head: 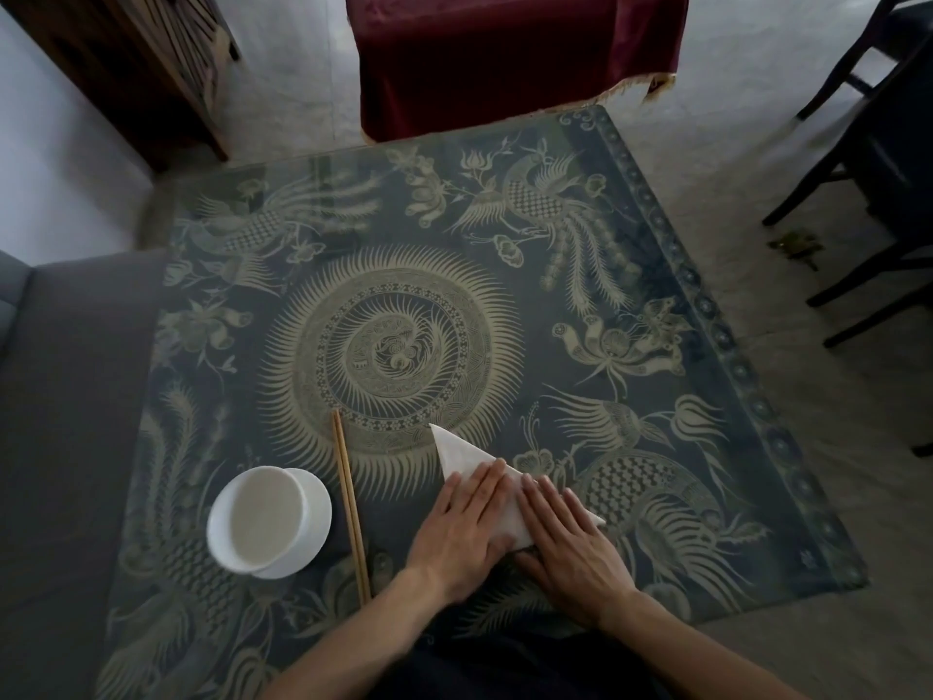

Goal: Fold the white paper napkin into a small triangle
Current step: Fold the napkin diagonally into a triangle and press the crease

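The white paper napkin [457, 452] lies folded into a triangle on the patterned table, near its front edge. One point sticks out toward the far left, another toward the right. My left hand [464, 527] rests flat on the napkin's left half, fingers together. Beside it, my right hand [570, 543] presses flat on the right half. Both hands hide most of the napkin's middle and its near corner.
A white bowl [262, 520] on a white saucer stands left of my hands. A pair of wooden chopsticks [350, 507] lies between bowl and napkin. The dark table [505, 305] bears a pale bird pattern. A maroon cloth [515, 58] hangs beyond; dark chairs [878, 169] stand right.
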